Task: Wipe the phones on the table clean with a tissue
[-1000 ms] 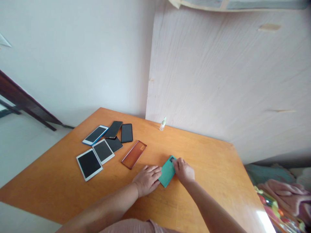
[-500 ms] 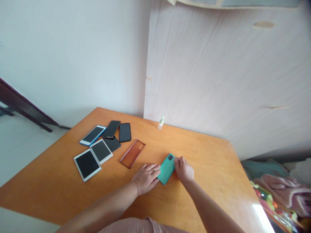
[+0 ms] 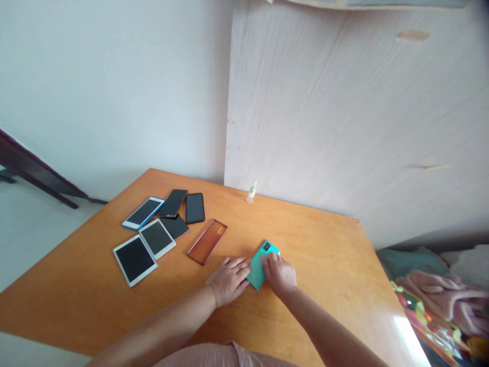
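Note:
A teal phone lies back up on the wooden table, its dark camera block towards the far end. My left hand steadies it from the left, fingers stretched over its left edge and thumb near the lower corner. Bunched on the phone's back, right of centre, are the fingers of my right hand; whether a small thing is pinched in them is hidden. To the left of the phone lies a clear brownish phone case with a camera cut-out.
Several devices lie at the left: a white tablet, a smaller white one, a blue-edged one and dark phones. A small clear dropper bottle stands by the wall. Cloth is piled beyond the table's right edge.
My right hand has moved left from the phone's right edge onto its back. The left hand keeps its place at the phone. The view has shifted slightly.

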The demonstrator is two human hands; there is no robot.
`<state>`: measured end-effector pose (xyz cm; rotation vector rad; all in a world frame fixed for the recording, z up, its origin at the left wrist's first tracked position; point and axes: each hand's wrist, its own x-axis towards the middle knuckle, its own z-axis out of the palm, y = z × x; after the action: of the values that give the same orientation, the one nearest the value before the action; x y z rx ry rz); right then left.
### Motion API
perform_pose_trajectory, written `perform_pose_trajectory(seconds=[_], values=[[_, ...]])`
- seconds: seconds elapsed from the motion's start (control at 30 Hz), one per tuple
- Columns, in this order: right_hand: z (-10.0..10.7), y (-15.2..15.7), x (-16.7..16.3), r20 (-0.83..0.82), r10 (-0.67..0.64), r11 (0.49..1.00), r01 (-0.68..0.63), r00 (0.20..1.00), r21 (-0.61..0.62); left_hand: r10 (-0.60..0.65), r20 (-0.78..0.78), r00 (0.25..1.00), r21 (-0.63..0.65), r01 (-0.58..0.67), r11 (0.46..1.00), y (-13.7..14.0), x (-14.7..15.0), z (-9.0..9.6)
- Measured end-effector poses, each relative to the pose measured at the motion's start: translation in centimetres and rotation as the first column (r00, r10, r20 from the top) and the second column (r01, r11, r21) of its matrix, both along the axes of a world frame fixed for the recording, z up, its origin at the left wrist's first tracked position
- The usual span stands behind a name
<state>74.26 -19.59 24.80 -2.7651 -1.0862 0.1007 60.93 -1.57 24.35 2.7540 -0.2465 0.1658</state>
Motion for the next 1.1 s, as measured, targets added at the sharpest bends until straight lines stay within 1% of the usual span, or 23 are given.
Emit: perform_pose_trajectory(seconds=[0.07,0.1,0.13,0.17,0.27,0.3,0.37,0.47,0.53,0.57,0.7,0.77,0.87,0.9,0.93,1.03,1.1], values=[[-0.1,0.1,-1.8,-0.038,0.150,0.989,-0.149,0.988,0.009,-0.002,0.006,1.000,-0.006,0.002,1.000,0.0,0.0,-0.1],[0.0,0.2,-2.3,-0.053,0.197,0.981,-0.196,0.979,0.010,-0.003,0.008,1.000,-0.008,0.003,1.000,0.0,0.0,-0.1],[0.0,0.2,-2.3,-0.061,0.208,0.978,-0.208,0.976,0.008,-0.004,0.008,1.000,-0.010,0.004,1.000,0.0,0.0,-0.1],[0.1,0.3,-1.8,-0.060,0.183,0.983,-0.183,0.981,0.001,-0.002,0.007,1.000,-0.010,0.002,1.000,0.0,0.0,-0.1],[0.3,0.5,0.7,-0.021,-0.010,1.000,0.010,1.000,-0.022,0.008,0.005,1.000,-0.007,-0.008,1.000,-0.1,0.0,0.0],[0.3,0.6,1.2,-0.012,-0.044,0.999,0.043,0.999,-0.024,0.009,0.006,1.000,-0.007,-0.009,1.000,-0.1,0.0,0.0],[0.3,0.7,1.2,-0.022,-0.033,0.999,0.032,0.999,-0.027,0.006,0.006,1.000,-0.008,-0.006,1.000,-0.1,0.0,0.1],[0.3,0.9,-0.3,-0.073,0.098,0.995,-0.100,0.993,-0.025,-0.002,-0.002,1.000,-0.014,0.002,1.000,0.0,0.0,0.0],[0.3,1.0,-0.4,-0.088,0.124,0.991,-0.127,0.988,-0.028,-0.005,-0.008,1.000,-0.016,0.005,1.000,0.0,0.0,0.0],[0.3,1.1,0.0,-0.083,0.100,0.994,-0.103,0.992,-0.033,-0.005,-0.008,1.000,-0.015,0.005,1.000,0.0,0.0,0.1],[0.4,1.8,2.3,-0.040,-0.081,0.995,0.079,0.996,-0.054,-0.007,-0.002,1.000,-0.004,0.007,1.000,0.0,0.0,0.3],[0.4,2.3,2.3,-0.050,-0.077,0.996,0.074,0.996,-0.056,-0.004,0.005,1.000,0.002,0.004,1.000,-0.1,0.0,0.4],[0.2,2.9,1.5,-0.092,0.003,0.998,-0.008,0.996,-0.055,0.002,0.011,1.000,0.007,-0.002,1.000,-0.1,0.0,0.4],[0.3,3.0,1.6,-0.100,0.005,0.998,-0.011,0.995,-0.058,0.004,0.014,1.000,0.009,-0.004,1.000,-0.2,0.0,0.4],[0.3,3.1,2.0,-0.102,-0.014,0.998,0.008,0.995,-0.063,0.004,0.017,1.000,0.010,-0.004,1.000,-0.2,0.0,0.4],[0.6,3.4,3.8,-0.085,-0.140,0.988,0.133,0.986,-0.080,0.003,0.027,1.000,0.009,-0.003,1.000,-0.2,-0.1,0.4],[0.6,3.6,4.1,-0.085,-0.180,0.982,0.174,0.980,-0.077,-0.003,0.026,1.000,0.007,0.003,1.000,-0.2,-0.1,0.4]])
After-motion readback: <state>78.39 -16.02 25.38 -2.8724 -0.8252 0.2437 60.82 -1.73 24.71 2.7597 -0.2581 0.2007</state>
